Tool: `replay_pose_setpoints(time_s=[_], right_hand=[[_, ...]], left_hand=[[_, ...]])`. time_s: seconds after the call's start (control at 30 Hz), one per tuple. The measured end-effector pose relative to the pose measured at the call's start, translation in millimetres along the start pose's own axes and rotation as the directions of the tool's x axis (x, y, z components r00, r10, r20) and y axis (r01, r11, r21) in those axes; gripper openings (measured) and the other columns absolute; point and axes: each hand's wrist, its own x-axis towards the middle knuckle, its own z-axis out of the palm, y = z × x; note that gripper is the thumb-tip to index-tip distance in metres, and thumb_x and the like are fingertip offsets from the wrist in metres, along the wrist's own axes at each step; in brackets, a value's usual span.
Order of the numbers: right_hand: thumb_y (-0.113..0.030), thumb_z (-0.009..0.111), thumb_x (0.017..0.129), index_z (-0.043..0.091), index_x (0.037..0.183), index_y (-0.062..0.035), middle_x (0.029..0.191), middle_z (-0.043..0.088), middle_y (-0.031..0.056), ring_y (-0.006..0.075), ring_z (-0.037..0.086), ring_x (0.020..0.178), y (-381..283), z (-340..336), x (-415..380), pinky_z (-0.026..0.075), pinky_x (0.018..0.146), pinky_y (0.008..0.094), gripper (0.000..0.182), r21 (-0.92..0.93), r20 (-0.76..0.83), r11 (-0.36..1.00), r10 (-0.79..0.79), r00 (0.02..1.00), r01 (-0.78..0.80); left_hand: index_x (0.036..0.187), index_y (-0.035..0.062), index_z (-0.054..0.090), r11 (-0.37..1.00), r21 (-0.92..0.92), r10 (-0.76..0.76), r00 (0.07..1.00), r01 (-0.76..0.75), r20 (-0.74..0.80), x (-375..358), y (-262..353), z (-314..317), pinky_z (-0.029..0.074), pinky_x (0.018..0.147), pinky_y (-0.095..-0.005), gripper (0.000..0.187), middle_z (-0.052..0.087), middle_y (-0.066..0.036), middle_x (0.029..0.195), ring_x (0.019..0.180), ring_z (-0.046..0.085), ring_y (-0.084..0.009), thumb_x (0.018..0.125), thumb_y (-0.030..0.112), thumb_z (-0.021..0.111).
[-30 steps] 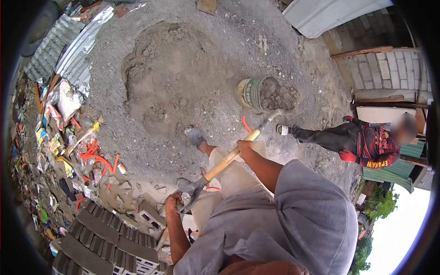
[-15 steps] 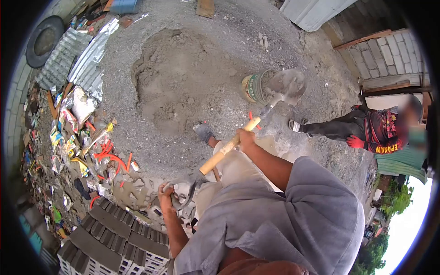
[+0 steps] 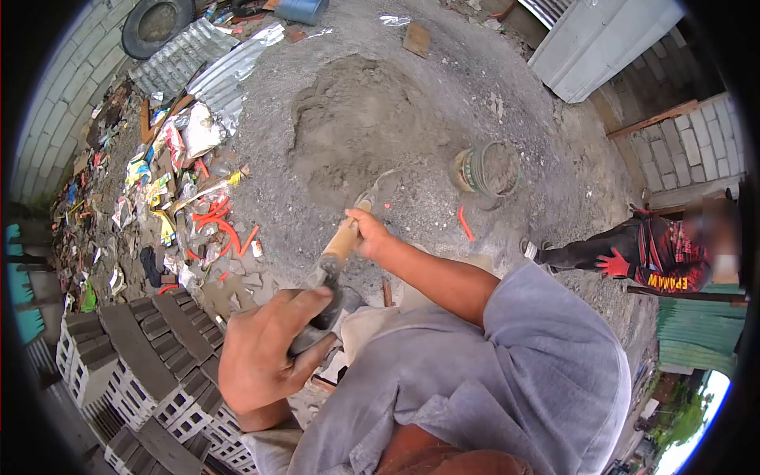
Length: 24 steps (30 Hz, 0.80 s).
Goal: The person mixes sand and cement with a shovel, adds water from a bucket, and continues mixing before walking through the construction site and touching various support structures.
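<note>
A shovel (image 3: 339, 244) with a wooden shaft slants across the middle of the view. My left hand (image 3: 273, 348), large and close to the camera, is closed around its dark grip end. Farther down the shaft my right hand (image 3: 369, 234) is wrapped around the wood near the blade end. The blade, seen nearly edge-on, is low over the near edge of a heap of grey sand (image 3: 356, 119). To the right of the heap stands a green-banded bucket (image 3: 469, 169) with grey sand in it.
Stacked hollow concrete blocks (image 3: 131, 348) are at lower left. Litter with orange tubing (image 3: 226, 229), corrugated metal sheets (image 3: 237, 63) and a tire (image 3: 158, 22) lie along the left. A person in red gloves (image 3: 673, 253) stands at right.
The shovel blade has swung left from over the bucket down toward the sand heap. My left hand has risen closer to the camera, and the bucket's sand is now uncovered.
</note>
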Motion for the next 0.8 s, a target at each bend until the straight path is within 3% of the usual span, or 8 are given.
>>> replay_pose_setpoints(time_s=[0.13, 0.23, 0.4, 0.5, 0.63, 0.67, 0.73, 0.8], right_hand=[[-0.025, 0.064, 0.088, 0.058, 0.098, -0.0087, 0.086, 0.057, 0.0041, 0.0187, 0.058, 0.077, 9, -21, -9, 0.053, 0.069, 0.0366, 0.020, -0.320, 0.218, 0.947, 0.103, 0.970, -0.028], [-0.035, 0.062, 0.090, 0.058, 0.098, -0.0082, 0.083, 0.059, 0.0019, 0.0125, 0.057, 0.070, -28, -6, -54, 0.050, 0.057, 0.0281, 0.029, -0.768, 0.137, 0.611, -0.139, 0.981, 0.194], [-0.035, 0.061, 0.091, 0.059, 0.105, -0.0060, 0.088, 0.060, 0.0010, 0.0098, 0.056, 0.073, -114, 32, -82, 0.048, 0.058, 0.0249, 0.032, -0.601, 0.323, 0.553, -0.492, 0.808, 0.577], [-0.028, 0.056, 0.095, 0.058, 0.112, -0.0042, 0.095, 0.061, 0.0044, 0.0123, 0.059, 0.085, -171, 80, -136, 0.050, 0.067, 0.0273, 0.029, -0.262, 0.507, 0.410, -0.712, 0.486, 0.874], [-0.030, 0.059, 0.092, 0.062, 0.110, -0.0037, 0.098, 0.066, 0.0087, 0.0199, 0.064, 0.088, -223, 119, -239, 0.052, 0.073, 0.0325, 0.032, 0.007, 0.759, -0.181, -0.639, -0.123, 0.983], [-0.030, 0.059, 0.092, 0.062, 0.110, -0.0037, 0.098, 0.066, 0.0087, 0.0199, 0.064, 0.088, -233, 121, -251, 0.052, 0.073, 0.0325, 0.032, 0.015, 0.756, -0.177, -0.643, -0.127, 0.984], [-0.039, 0.064, 0.085, 0.065, 0.105, -0.0065, 0.092, 0.068, 0.0106, 0.0255, 0.066, 0.088, -253, 120, -265, 0.049, 0.081, 0.0386, 0.038, -0.041, 0.971, -0.620, -0.211, -0.116, 0.784], [-0.040, 0.064, 0.083, 0.067, 0.100, -0.0071, 0.091, 0.069, 0.0125, 0.0291, 0.066, 0.089, -283, 112, -259, 0.050, 0.081, 0.0417, 0.037, -0.135, 0.978, -0.570, -0.209, 0.016, 0.811]], left_hand=[[0.123, 0.0049, 0.052, 0.959, 0.093, -0.273, 0.960, 0.267, 0.057, 26, -24, 62, 0.051, 0.079, -0.0390, 0.058, 0.065, -0.020, 0.104, 0.093, 0.066, -0.0357, 0.071, 0.011, 0.076], [0.123, 0.0068, 0.049, 0.963, 0.011, -0.266, 0.950, 0.271, -0.164, 40, -32, 64, 0.048, 0.061, -0.0433, 0.056, 0.063, -0.018, 0.082, 0.067, 0.062, -0.0374, 0.073, 0.014, 0.075], [0.121, 0.0043, 0.050, 0.925, 0.180, -0.285, 0.925, 0.334, -0.252, 98, -11, 71, 0.047, 0.062, -0.0445, 0.058, 0.063, -0.019, 0.080, 0.068, 0.062, -0.0392, 0.074, 0.024, 0.076], [0.121, 0.0028, 0.053, 0.886, 0.249, -0.325, 0.908, 0.391, -0.265, 150, 3, 86, 0.051, 0.071, -0.0410, 0.061, 0.066, -0.022, 0.094, 0.080, 0.066, -0.0370, 0.071, 0.027, 0.078], [0.116, 0.0012, 0.054, 0.888, 0.409, -0.191, 0.977, 0.212, -0.092, 220, 25, 124, 0.050, 0.075, -0.0437, 0.055, 0.065, -0.018, 0.091, 0.082, 0.065, -0.0357, 0.075, 0.031, 0.075], [0.116, 0.0020, 0.055, 0.960, 0.255, -0.084, 0.988, 0.115, -0.128, 231, 19, 140, 0.050, 0.079, -0.0426, 0.052, 0.065, -0.017, 0.095, 0.089, 0.065, -0.0335, 0.076, 0.029, 0.074], [0.114, 0.0051, 0.059, 0.993, -0.046, 0.091, 0.948, -0.110, -0.304, 259, 8, 174, 0.047, 0.089, -0.0408, 0.041, 0.065, -0.017, 0.111, 0.112, 0.059, -0.0278, 0.079, 0.024, 0.067], [0.114, 0.0054, 0.059, 0.996, 0.022, 0.090, 0.969, -0.088, -0.229, 284, 7, 190, 0.047, 0.090, -0.0409, 0.040, 0.064, -0.016, 0.112, 0.112, 0.058, -0.0277, 0.080, 0.024, 0.067]])
